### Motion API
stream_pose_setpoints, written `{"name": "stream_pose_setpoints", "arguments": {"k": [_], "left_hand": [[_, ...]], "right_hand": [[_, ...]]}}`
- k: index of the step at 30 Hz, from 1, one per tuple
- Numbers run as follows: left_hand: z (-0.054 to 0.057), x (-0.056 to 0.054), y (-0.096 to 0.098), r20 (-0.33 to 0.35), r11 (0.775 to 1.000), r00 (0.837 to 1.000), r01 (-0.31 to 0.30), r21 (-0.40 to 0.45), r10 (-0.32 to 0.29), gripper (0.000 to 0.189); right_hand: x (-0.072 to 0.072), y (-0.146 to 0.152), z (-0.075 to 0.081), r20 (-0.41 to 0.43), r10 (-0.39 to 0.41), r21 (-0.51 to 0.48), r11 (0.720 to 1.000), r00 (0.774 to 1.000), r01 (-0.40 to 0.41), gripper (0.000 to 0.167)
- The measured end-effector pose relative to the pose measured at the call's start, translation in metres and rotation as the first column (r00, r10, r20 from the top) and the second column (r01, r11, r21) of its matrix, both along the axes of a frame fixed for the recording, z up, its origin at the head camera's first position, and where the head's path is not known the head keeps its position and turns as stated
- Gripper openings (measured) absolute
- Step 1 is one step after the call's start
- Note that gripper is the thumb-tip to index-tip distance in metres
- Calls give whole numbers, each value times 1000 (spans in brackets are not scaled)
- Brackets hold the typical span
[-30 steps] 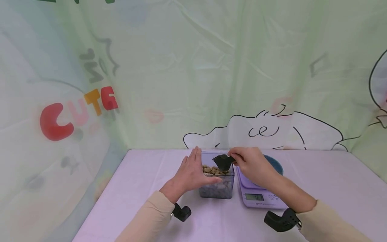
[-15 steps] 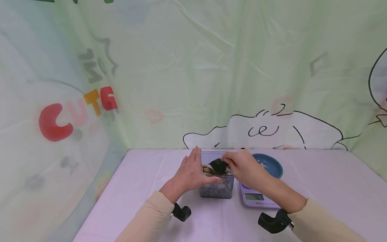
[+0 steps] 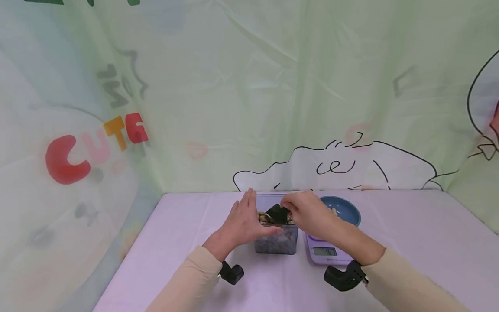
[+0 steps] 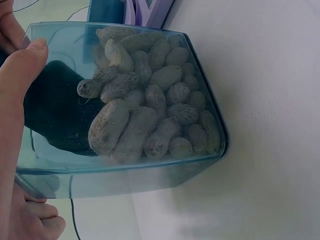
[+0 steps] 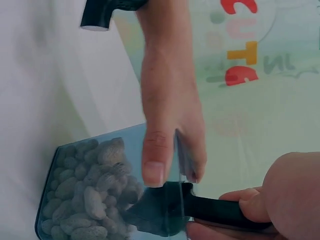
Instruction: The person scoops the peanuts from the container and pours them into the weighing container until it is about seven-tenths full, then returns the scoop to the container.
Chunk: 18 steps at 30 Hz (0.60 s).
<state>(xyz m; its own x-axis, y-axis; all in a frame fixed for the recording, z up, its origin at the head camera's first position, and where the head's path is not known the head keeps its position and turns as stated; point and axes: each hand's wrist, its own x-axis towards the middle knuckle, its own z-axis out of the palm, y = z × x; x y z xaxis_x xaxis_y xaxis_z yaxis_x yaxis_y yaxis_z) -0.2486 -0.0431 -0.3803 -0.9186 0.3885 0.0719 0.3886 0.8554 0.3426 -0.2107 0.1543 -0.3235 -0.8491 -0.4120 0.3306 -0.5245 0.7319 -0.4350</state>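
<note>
In the head view a clear, squarish container (image 3: 276,246) holds several unshelled peanuts (image 4: 162,100). My left hand (image 3: 241,223) braces its near left corner, thumb straight across the front wall and fingers extended along the left side. From the right, my right hand (image 3: 309,214) reaches over the rim and pinches the handle of a black scoop (image 3: 278,214). As seen through the wall in the left wrist view, the scoop's head lies against the peanuts. The right wrist view shows the handle (image 5: 220,210) between thumb and fingers.
Right of the container stands a purple kitchen scale (image 3: 312,259) with a lit display, carrying a blue bowl (image 3: 348,212) with some pale pieces inside. The right forearm partly covers the scale. Behind the table (image 3: 187,216) hangs a printed curtain (image 3: 218,108).
My right hand has moved left and slightly down, taking the scoop deeper into the container among the peanuts. More of the blue bowl now shows. The left hand stays in place.
</note>
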Motion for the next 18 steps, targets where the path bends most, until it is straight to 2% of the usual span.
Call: {"name": "stream_pose_setpoints", "arguments": {"k": [5, 10, 13, 18], "left_hand": [[-2, -1, 0, -9, 1000, 1000, 2, -1, -2, 126], [-2, 1, 1, -7, 1000, 1000, 6, -4, -6, 125], [-1, 1, 1, -6, 1000, 1000, 12, 1, -12, 125], [1, 1, -1, -7, 1000, 1000, 10, 2, -10, 125]], "right_hand": [[-1, 3, 2, 51, 4, -33, 999, 999, -3, 17], [0, 1, -3, 82, 14, -46, 999, 997, -10, 15], [1, -1, -7, 55, 16, -20, 1000, 998, -15, 16], [0, -4, -6, 27, 22, -29, 999, 999, -21, 16]]}}
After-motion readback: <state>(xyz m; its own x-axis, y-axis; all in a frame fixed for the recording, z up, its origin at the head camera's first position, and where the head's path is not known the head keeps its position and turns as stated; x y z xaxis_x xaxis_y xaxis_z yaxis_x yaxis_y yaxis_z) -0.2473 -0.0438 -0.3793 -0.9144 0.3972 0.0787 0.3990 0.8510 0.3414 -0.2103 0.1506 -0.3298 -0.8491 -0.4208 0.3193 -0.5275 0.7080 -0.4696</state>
